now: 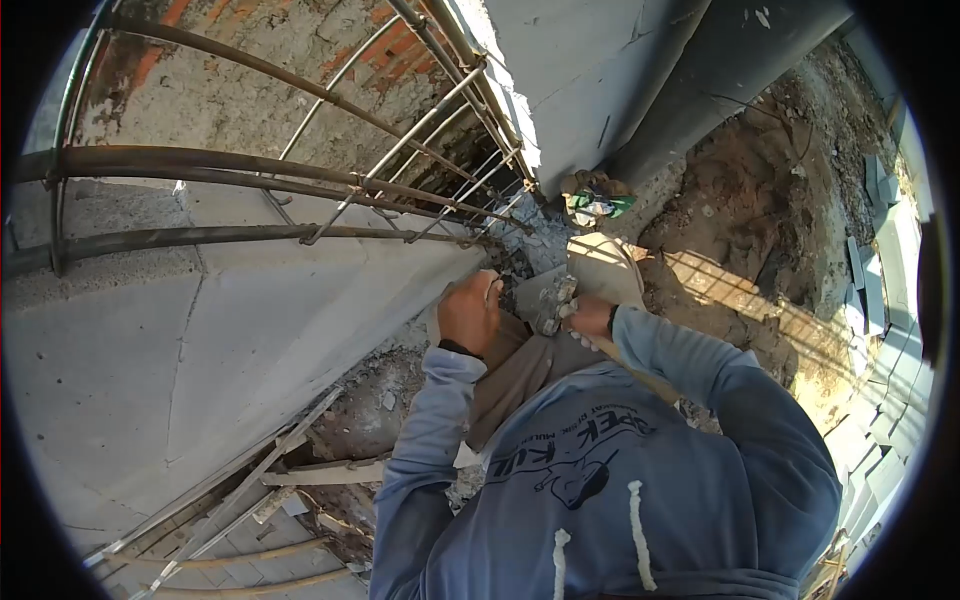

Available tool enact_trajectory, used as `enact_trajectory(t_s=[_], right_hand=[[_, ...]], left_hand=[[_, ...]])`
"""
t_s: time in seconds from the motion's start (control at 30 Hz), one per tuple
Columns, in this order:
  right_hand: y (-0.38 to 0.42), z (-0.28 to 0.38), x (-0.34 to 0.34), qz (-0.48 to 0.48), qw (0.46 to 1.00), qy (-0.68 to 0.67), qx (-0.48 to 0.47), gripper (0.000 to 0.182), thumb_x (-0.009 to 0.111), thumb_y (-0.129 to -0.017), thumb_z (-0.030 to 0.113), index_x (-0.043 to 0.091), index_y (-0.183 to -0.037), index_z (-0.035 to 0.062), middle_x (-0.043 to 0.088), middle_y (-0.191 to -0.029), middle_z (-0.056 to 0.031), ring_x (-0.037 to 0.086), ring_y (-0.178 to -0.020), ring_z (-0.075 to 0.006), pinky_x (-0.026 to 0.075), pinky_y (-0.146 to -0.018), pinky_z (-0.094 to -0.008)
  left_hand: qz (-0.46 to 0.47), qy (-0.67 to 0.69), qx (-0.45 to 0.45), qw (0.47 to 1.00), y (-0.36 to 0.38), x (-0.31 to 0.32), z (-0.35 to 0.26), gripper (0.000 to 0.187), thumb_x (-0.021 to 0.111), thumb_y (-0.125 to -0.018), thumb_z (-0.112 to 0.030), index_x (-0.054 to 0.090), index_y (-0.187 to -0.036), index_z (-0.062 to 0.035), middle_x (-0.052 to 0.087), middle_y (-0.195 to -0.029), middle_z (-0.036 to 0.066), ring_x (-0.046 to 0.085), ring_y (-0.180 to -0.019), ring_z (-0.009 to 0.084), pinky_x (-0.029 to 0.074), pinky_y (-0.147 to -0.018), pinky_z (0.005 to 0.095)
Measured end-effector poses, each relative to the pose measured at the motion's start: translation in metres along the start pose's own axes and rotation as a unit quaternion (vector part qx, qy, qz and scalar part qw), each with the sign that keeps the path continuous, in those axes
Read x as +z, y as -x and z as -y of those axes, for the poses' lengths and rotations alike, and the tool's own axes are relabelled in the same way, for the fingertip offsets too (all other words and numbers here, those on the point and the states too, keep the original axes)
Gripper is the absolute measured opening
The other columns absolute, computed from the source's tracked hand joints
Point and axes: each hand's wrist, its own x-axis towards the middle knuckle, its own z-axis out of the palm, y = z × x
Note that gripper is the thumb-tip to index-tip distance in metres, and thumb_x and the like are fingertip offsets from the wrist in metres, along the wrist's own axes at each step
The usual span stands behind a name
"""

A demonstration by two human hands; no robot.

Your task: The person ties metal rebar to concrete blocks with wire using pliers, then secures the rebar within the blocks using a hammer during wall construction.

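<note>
My left hand [469,312] is closed, fingers curled, near the wall's end and the lower ends of the rebar; whatever it holds, if anything, is too small to make out. Just right of it, my right hand [588,319] is wrapped round a grey, mortar-covered metal tool [554,305]. That tool lies over my bent knee in brown trousers [512,378]. A pale wooden handle [645,375] shows below my right hand. Beyond the hands, grey rubble [543,245] lies at the foot of the rebar.
A rusty rebar cage [290,170] spans the upper left above a grey block wall [230,340]. Another grey wall [590,70] rises at the top. A crumpled bag [597,200] lies beyond my knee. Brown earth [740,200] and broken grey slabs [885,370] are at right.
</note>
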Motion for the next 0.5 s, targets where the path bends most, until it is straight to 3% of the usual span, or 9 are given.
enact_trajectory(t_s=[0.13, 0.23, 0.3, 0.33, 0.4, 0.5], right_hand=[[-0.032, -0.007, -0.017, 0.015, 0.999, -0.02, -0.041, 0.032, 0.057, -0.078, 0.021, 0.06, -0.091, -0.008, 0.063, -0.068, -0.0169, 0.064, -0.054, -0.0242, 0.05, -0.047, -0.0375], [-0.055, -0.009, -0.017, -0.012, 0.992, 0.043, -0.121, 0.028, 0.058, -0.078, 0.02, 0.062, -0.091, -0.004, 0.063, -0.075, -0.0168, 0.064, -0.061, -0.0244, 0.051, -0.056, -0.0381], [-0.072, -0.01, -0.017, -0.026, 0.988, 0.07, -0.138, 0.037, 0.057, -0.076, 0.025, 0.061, -0.089, -0.0094, 0.064, -0.075, -0.0227, 0.066, -0.068, -0.0327, 0.051, -0.066, -0.0416], [-0.085, -0.014, -0.016, -0.022, 0.987, 0.069, -0.146, 0.037, 0.057, -0.076, 0.025, 0.061, -0.089, -0.0094, 0.064, -0.075, -0.0227, 0.066, -0.068, -0.0327, 0.051, -0.066, -0.0416], [-0.104, -0.026, -0.007, -0.08, 0.966, 0.128, -0.208, 0.043, 0.057, -0.075, 0.03, 0.062, -0.088, -0.0098, 0.063, -0.086, -0.0277, 0.063, -0.084, -0.0391, 0.048, -0.078, -0.0435], [-0.104, -0.025, -0.002, -0.062, 0.972, 0.128, -0.184, 0.047, 0.057, -0.074, 0.034, 0.062, -0.092, -0.0094, 0.061, -0.094, -0.0302, 0.059, -0.093, -0.0418, 0.046, -0.083, -0.0445]], left_hand=[[-0.021, -0.074, 0.081, 0.994, -0.033, 0.002, 0.002, 0.011, 0.062, -0.081, -0.011, 0.061, -0.091, -0.0068, 0.064, -0.084, 0.014, 0.061, -0.075, 0.0318, 0.048, -0.065, 0.0396], [-0.069, -0.147, 0.11, 0.98, -0.047, 0.0, -0.002, 0.011, 0.061, -0.082, -0.01, 0.06, -0.091, -0.0071, 0.064, -0.084, 0.013, 0.061, -0.078, 0.0307, 0.048, -0.071, 0.0386], [-0.087, -0.182, 0.136, 0.97, -0.053, -0.002, 0.002, 0.01, 0.06, -0.082, -0.011, 0.06, -0.092, -0.0066, 0.064, -0.084, 0.013, 0.061, -0.079, 0.0303, 0.047, -0.074, 0.0389], [-0.097, -0.209, 0.167, 0.959, -0.057, -0.003, 0.005, 0.01, 0.059, -0.083, -0.011, 0.06, -0.092, -0.0061, 0.064, -0.084, 0.013, 0.061, -0.081, 0.0298, 0.046, -0.078, 0.0391], [-0.079, -0.263, 0.159, 0.948, -0.062, -0.007, 0.01, 0.01, 0.057, -0.083, -0.012, 0.06, -0.09, -0.0055, 0.064, -0.083, 0.013, 0.061, -0.081, 0.0293, 0.045, -0.079, 0.0389], [-0.059, -0.33, 0.158, 0.929, -0.065, -0.005, 0.019, 0.009, 0.056, -0.084, -0.012, 0.059, -0.088, -0.0049, 0.063, -0.081, 0.012, 0.06, -0.08, 0.0283, 0.045, -0.079, 0.0382]])
